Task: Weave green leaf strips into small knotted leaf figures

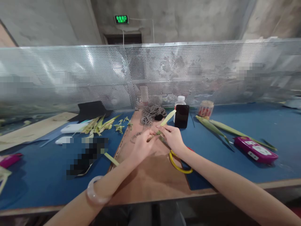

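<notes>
Above the brown middle of the table, both my hands work close together on a pale green leaf strip (169, 117). My left hand (142, 143) is closed, its fingers pinching a small dark greenish bundle at the strip's lower end. My right hand (173, 138) is closed too, thumb and fingers pressed on the strip, whose free end points up and right. Fine detail between the fingertips is blurred. Just beyond the hands lies a heap of grey yarn (150, 115). Yellow-handled scissors (180, 168) rest partly under my right wrist.
A dark phone (182, 116) stands against a white bottle (181, 99), near a jar (206, 109). Right lie long green leaves (211, 128) and a purple packet (255, 150). Left are folded leaf pieces (100, 126) and another phone (88, 157). A perforated metal screen (162, 69) closes the back.
</notes>
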A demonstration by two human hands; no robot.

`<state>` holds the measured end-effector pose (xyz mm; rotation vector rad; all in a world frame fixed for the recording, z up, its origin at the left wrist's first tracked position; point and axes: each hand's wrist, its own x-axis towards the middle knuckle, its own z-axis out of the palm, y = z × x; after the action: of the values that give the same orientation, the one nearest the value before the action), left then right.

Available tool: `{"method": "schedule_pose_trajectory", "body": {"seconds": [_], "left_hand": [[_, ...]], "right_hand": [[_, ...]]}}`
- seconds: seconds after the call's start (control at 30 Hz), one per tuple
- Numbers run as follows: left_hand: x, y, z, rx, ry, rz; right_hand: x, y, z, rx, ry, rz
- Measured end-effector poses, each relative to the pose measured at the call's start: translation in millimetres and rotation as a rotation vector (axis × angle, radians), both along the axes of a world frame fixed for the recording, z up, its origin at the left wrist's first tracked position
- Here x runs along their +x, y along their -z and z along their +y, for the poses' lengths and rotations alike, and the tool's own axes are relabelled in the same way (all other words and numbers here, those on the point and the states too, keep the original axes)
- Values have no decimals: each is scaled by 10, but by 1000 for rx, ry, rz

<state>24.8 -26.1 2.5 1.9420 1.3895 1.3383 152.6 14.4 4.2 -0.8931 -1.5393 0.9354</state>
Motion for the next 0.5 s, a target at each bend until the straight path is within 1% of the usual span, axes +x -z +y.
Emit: {"method": "schedule_pose_trajectory", "body": {"seconds": [0.13, 0.23, 0.33, 0.43, 0.5], "left_hand": [[-21, 69, 1, 21, -37, 41], [-30, 92, -7, -19, -48, 32], [-32, 71, -14, -105, -15, -29], [-24, 34, -9, -139, -11, -86], [-14, 15, 6, -185, 5, -168]], "right_hand": [[7, -10, -25, -21, -23, 22], [1, -15, -38, -56, -38, 47], [-8, -9, -35, -77, -45, 81], [7, 0, -20, -70, -39, 91], [34, -2, -7, -50, -29, 84]]}}
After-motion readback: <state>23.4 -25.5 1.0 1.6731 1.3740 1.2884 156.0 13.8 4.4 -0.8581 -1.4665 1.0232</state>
